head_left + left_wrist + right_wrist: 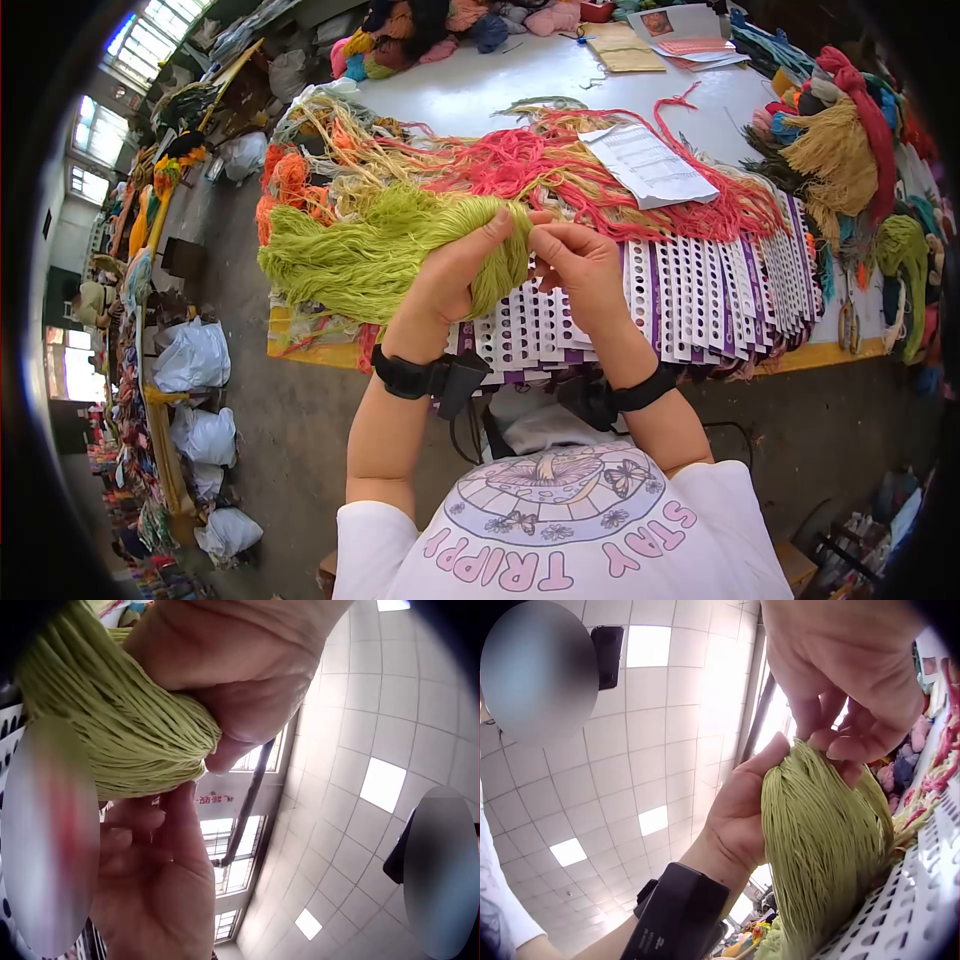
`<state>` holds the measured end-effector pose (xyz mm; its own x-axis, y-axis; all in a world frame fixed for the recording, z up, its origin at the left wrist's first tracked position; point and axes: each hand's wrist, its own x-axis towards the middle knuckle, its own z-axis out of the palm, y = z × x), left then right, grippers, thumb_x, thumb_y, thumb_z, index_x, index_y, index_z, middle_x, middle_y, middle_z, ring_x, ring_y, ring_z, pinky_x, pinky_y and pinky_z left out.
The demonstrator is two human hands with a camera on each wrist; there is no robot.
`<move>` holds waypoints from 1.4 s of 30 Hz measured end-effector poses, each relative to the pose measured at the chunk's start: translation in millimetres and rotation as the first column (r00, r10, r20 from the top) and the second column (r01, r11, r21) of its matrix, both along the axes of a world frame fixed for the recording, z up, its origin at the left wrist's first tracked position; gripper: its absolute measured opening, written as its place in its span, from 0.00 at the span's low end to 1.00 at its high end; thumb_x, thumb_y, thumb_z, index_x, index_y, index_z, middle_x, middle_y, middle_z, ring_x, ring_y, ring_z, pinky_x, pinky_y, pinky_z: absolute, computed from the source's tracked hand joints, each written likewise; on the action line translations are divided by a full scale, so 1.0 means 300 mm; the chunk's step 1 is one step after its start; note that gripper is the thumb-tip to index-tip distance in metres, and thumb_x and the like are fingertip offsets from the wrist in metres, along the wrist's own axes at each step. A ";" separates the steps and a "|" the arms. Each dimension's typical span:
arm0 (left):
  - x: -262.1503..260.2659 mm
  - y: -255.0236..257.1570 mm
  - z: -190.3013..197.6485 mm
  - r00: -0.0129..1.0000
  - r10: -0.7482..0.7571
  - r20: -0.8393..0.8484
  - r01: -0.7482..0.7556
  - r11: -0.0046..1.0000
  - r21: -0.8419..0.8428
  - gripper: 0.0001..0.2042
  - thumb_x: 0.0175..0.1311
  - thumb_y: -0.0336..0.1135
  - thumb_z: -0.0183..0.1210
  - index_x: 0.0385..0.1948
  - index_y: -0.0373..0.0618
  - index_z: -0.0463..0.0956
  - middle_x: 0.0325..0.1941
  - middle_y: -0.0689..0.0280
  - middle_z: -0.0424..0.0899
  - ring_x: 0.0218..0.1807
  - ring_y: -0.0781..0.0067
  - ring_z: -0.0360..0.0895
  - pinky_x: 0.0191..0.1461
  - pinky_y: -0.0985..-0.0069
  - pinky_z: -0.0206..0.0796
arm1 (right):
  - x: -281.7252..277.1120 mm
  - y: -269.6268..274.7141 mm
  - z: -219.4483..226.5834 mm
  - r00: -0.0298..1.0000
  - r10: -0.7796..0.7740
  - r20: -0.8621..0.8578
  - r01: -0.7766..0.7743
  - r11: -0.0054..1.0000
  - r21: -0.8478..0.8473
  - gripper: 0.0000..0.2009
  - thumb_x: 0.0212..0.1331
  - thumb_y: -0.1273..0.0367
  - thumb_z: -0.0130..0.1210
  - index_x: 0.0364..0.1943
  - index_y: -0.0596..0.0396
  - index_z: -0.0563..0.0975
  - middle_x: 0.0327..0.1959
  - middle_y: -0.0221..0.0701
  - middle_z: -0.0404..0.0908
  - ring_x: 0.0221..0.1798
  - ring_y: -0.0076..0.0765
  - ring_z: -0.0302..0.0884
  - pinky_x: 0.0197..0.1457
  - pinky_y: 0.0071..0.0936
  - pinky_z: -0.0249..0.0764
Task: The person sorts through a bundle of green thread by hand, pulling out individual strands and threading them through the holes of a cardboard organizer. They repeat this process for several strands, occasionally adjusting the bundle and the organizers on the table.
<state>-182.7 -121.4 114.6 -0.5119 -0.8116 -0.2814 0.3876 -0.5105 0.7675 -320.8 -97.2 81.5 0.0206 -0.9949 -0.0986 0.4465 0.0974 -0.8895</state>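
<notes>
A thick hank of lime-green yarn is looped through my left hand, which grips it near its right-hand end, the thumb lying across the strands. Its loose tail spreads leftward over the table. At the folded end, my right hand pinches the yarn between thumb and fingertips. From the right wrist view, those right fingers sit at the top of the green strands, with the left thumb close beside. In the left wrist view the bundled loop passes between both hands.
White punched cards with purple strips line the table's front edge. Red-pink threads and orange yarn lie beyond, under a printed sheet. Scissors and more hanks are at right; yarn piles stand at the back.
</notes>
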 end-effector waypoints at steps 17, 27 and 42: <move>0.004 0.000 -0.033 0.996 0.086 -0.018 -0.086 0.996 0.005 0.17 0.59 0.40 0.50 0.43 0.35 0.70 0.40 0.62 0.74 0.40 0.75 0.73 0.42 0.79 0.67 | -0.005 0.007 0.000 0.999 -0.020 -0.049 0.021 1.000 0.010 0.06 0.50 0.69 0.55 0.29 0.58 0.76 0.19 0.24 0.73 0.17 0.13 0.66 0.18 0.11 0.64; 0.000 -0.001 -0.068 0.998 0.042 -0.043 -0.043 0.999 -0.030 0.18 0.60 0.40 0.48 0.45 0.34 0.68 0.42 0.60 0.74 0.42 0.72 0.73 0.45 0.76 0.67 | 0.014 0.005 -0.004 0.998 -0.032 -0.058 0.030 0.999 -0.036 0.06 0.49 0.69 0.56 0.27 0.58 0.77 0.19 0.23 0.73 0.17 0.12 0.65 0.18 0.11 0.63; 0.130 -0.073 -0.071 0.937 0.240 -0.254 -0.274 0.955 -0.110 0.11 0.58 0.38 0.49 0.38 0.43 0.71 0.34 0.58 0.76 0.38 0.65 0.75 0.44 0.67 0.68 | -0.100 -0.021 0.024 0.847 -0.278 0.454 0.273 0.959 0.080 0.12 0.54 0.66 0.48 0.38 0.59 0.74 0.36 0.35 0.75 0.35 0.21 0.70 0.34 0.19 0.69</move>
